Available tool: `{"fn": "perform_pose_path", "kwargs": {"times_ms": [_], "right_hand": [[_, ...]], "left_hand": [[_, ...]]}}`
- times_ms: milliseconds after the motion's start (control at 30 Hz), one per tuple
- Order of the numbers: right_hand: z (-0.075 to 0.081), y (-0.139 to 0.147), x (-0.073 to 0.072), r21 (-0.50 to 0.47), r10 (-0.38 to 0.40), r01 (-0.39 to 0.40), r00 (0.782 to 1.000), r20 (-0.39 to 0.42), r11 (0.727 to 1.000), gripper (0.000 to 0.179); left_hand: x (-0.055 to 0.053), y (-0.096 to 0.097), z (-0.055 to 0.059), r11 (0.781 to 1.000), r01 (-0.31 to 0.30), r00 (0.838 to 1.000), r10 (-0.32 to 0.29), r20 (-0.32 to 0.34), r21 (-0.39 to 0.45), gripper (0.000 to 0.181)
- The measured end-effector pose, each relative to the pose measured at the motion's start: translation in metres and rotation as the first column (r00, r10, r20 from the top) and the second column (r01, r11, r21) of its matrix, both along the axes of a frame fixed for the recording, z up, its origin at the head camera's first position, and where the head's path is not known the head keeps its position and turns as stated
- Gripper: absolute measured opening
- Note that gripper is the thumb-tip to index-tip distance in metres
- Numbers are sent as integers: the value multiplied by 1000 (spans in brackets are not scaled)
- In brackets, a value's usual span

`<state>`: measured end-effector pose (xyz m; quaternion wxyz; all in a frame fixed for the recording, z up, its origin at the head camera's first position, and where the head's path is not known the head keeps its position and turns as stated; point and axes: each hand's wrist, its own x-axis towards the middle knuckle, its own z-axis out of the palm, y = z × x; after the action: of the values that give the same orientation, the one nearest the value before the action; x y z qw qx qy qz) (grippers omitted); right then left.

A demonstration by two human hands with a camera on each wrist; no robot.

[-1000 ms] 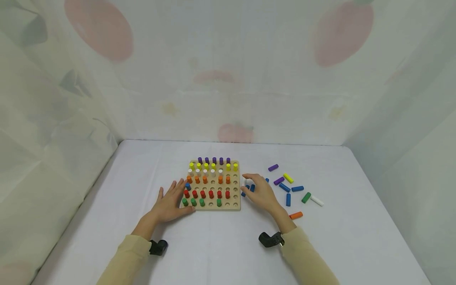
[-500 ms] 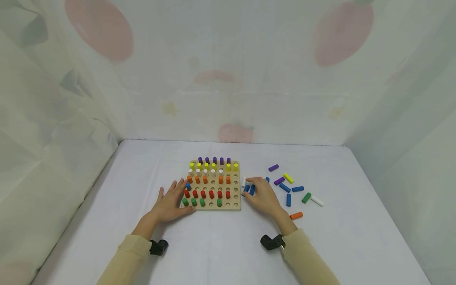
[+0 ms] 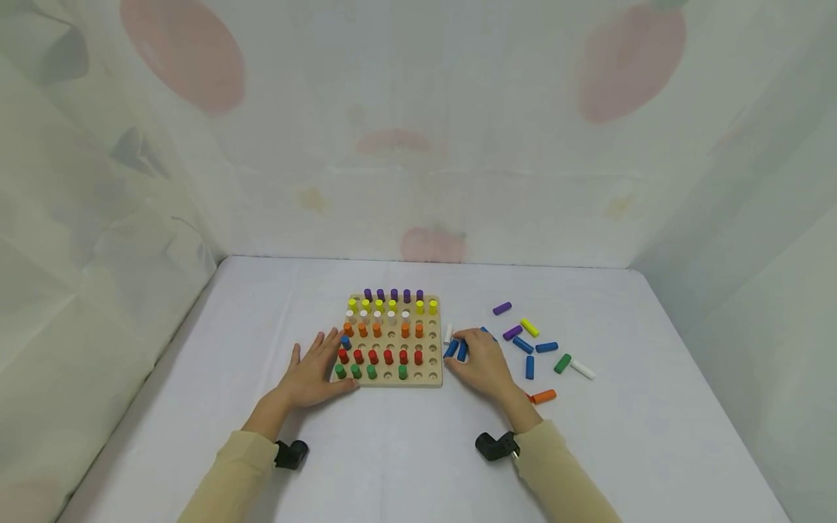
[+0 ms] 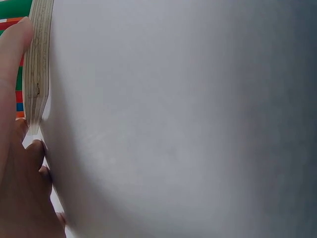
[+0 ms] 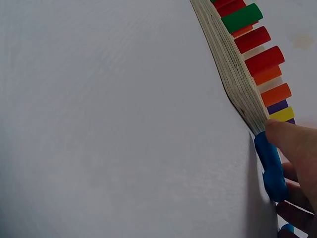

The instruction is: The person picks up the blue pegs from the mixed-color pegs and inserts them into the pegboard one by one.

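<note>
A wooden pegboard [image 3: 428, 379] stands with rows of upright coloured pegs. My left hand [image 3: 310, 378] lies spread along its left side, thumb on the front left corner and fingertips at the left edge. Just off the board's right edge, my right hand [image 3: 485, 363] has thumb and index finger at opposite ends of a blue peg [image 3: 451, 349] lying on the table. A second blue peg [image 3: 462, 351] lies beside it, under the curled fingers. In the right wrist view the thumb [image 5: 282, 131] touches the blue peg's end. A white peg [image 3: 447, 333] lies right behind them.
Loose pegs lie scattered right of my right hand: several blue, such as one blue peg [image 3: 530, 367], two purple, a yellow peg [image 3: 530, 327], a green peg [image 3: 562, 363], a white peg [image 3: 582, 369] and an orange peg [image 3: 543, 396]. White cloth [image 3: 392, 457] covers the table.
My right hand has left the white peg, which now lies beside the board, and has moved slightly nearer to me onto the blue pegs. My left hand stays put.
</note>
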<state>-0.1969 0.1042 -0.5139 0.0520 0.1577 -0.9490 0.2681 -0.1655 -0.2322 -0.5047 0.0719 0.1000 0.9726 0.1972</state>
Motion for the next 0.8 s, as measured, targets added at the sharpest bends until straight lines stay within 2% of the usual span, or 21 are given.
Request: {"fn": "perform_pose_path", "kwargs": {"times_ms": [300,800], "right_hand": [[-4,-5,0,38,-16,18,998,-56,999,50],[-5,-8,0,30,-35,38,994,-106,999,43]], "left_hand": [[0,-1,-1,1000,2,1000,-2,2,3,104],[1,-1,1,1000,6,1000,-6,-2,13,103]]}}
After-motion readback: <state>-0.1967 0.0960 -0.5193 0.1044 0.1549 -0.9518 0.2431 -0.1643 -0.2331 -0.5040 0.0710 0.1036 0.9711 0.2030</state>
